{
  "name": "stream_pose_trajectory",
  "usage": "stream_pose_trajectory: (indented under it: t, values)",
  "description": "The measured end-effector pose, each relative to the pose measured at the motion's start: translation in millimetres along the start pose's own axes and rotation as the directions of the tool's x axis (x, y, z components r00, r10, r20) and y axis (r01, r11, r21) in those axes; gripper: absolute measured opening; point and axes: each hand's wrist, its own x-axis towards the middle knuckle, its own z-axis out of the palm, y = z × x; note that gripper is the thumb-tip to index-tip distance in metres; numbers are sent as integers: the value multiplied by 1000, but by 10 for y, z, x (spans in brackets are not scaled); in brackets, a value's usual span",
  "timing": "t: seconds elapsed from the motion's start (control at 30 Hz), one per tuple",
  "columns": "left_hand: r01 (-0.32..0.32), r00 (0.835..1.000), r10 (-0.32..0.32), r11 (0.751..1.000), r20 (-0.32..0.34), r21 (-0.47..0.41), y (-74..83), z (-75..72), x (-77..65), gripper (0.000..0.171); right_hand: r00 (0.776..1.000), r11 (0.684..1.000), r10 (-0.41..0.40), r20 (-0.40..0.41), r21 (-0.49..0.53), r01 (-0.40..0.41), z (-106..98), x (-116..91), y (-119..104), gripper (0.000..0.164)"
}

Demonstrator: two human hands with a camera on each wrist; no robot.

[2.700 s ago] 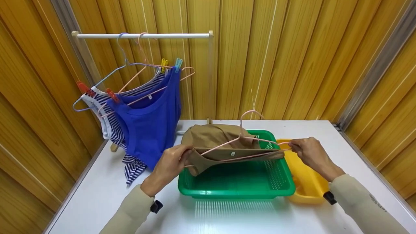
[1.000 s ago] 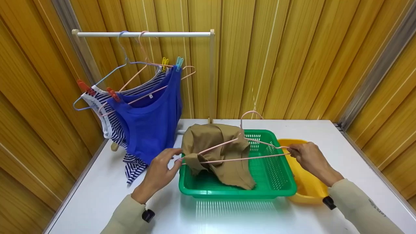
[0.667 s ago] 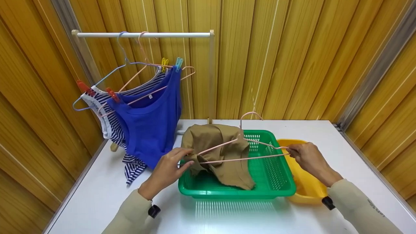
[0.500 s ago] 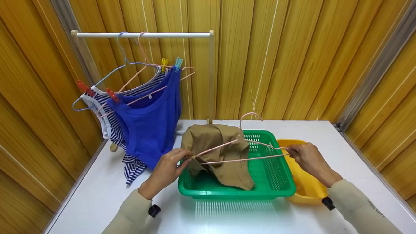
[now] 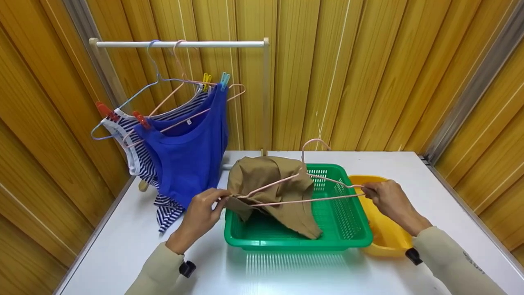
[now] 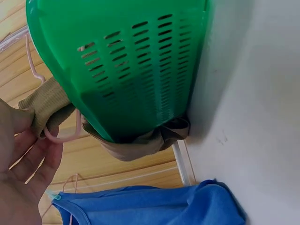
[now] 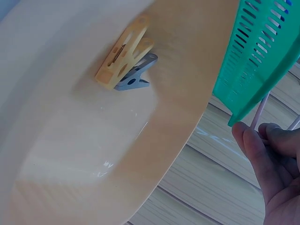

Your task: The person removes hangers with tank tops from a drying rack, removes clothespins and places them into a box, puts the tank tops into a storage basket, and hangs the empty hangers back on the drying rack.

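Note:
In the head view a brown tank top (image 5: 268, 176) lies partly in the green basket (image 5: 294, 243), one side draped over its left rim. My left hand (image 5: 198, 215) pinches its strap at the left end of a pink hanger (image 5: 335, 197). In the left wrist view, thumb and fingers hold the ribbed brown strap (image 6: 49, 101), and the hanger's rounded end (image 6: 70, 138) passes through it. My right hand (image 5: 391, 200) grips the hanger's right end, where no cloth hangs. The hanger's hook points up above the basket.
Behind left, a rack (image 5: 184, 44) carries a blue tank top (image 5: 188, 151) and a striped top (image 5: 166, 213), fastened with clothespins. A yellow basin (image 5: 389, 229) sits right of the basket, holding a yellow clothespin (image 7: 122, 56) and a grey-blue clothespin (image 7: 136, 75).
The tank top's right side has come off the hanger and dropped into the basket. My left hand has shifted left, drawing the strap outward. My right hand stays almost in place.

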Motion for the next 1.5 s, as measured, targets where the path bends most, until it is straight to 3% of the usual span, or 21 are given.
stream_pose_trajectory:
  t: [0.23,0.47,0.83,1.3,1.5]
  values:
    - [76,997,-76,997,1,30,-71,-67,-130,9,1000,1000,12,18,19,-13,-18,-7,22,17]
    - [178,983,-180,982,34,65,-123,-62,-249,9,1000,999,19,12,38,-20,-23,-22,34,17]
    - [179,981,-184,981,64,77,-210,48,-292,8,1000,999,-14,-20,30,14,17,-37,35,16]
    - [221,969,-228,972,95,85,-210,52,-238,4,1000,998,18,21,60,-19,43,-18,-79,18]
    - [226,967,-234,970,96,93,-136,51,-190,23,1000,998,-2,7,62,1,72,-12,-128,16]
